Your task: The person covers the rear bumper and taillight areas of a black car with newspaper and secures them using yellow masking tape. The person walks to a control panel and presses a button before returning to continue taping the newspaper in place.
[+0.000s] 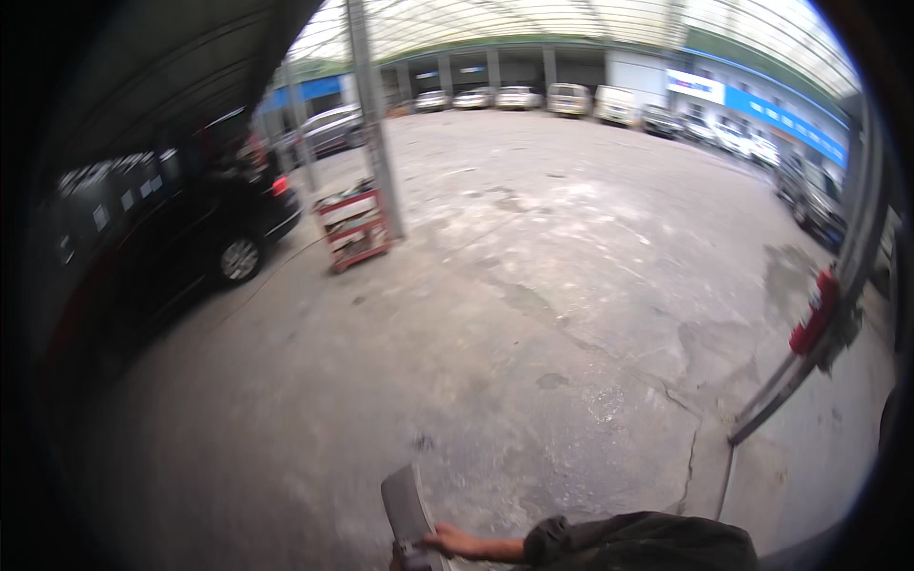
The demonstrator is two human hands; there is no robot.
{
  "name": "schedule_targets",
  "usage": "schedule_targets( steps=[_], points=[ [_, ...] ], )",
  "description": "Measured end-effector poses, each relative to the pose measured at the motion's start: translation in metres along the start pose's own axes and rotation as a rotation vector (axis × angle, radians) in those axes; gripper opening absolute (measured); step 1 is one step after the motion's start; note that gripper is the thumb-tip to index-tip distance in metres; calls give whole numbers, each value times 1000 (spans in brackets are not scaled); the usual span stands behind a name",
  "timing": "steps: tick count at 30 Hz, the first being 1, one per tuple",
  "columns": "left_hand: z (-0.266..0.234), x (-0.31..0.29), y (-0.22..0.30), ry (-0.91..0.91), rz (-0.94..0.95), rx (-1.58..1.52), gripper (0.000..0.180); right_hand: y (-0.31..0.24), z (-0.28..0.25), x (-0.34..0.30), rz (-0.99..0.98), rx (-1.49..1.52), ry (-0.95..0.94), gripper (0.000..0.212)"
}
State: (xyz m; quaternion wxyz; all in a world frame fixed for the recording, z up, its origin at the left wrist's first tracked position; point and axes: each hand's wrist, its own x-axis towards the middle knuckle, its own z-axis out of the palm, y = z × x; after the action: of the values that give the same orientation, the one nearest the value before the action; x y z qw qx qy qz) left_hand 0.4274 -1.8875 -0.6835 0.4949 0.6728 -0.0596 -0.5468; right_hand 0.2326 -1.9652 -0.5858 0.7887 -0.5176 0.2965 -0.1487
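Observation:
At the lower edge, my right hand (pixel 453 541) is closed on the side of a flat grey panel (pixel 408 502). The panel is slightly curved and tilts up toward the left, with its lower end cut off by the picture's edge. A dark sleeve (pixel 638 541) covers my right forearm, which reaches in from the right. Beside the panel's lower left edge shows a small patch of my left hand (pixel 396 558); its fingers are mostly hidden, so its grip cannot be made out.
A red tool cart (pixel 356 228) stands by a grey post (pixel 373 124). To the left is a black car (pixel 205 228). A red object (pixel 815 312) hangs on a slanted post at the right. Several parked vehicles (pixel 568 99) line the far side of the cracked concrete floor (pixel 457 343).

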Motion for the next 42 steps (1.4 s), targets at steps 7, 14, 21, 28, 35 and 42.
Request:
schedule_targets(
  steps=[7,14,21,28,35,42],
  points=[
    [56,293,342,-260,22,-286,61,-212,-144,382,58,-32,-112,43],
    [28,488,588,-215,20,-478,63,-409,-165,728,166,-49,-137,34],
    [-27,697,816,-206,79,-638,65,-543,-188,1027,198,-60,-391,37],
    [-19,956,1093,-177,115,-525,67,-674,-280,1297,147,-15,-323,35],
    [11,1220,1311,-162,72,-321,44,-754,-437,1575,155,190,37,42],
    [46,1434,1543,75,180,-328,37,-912,-540,1891,190,116,-31,37]
  ],
)
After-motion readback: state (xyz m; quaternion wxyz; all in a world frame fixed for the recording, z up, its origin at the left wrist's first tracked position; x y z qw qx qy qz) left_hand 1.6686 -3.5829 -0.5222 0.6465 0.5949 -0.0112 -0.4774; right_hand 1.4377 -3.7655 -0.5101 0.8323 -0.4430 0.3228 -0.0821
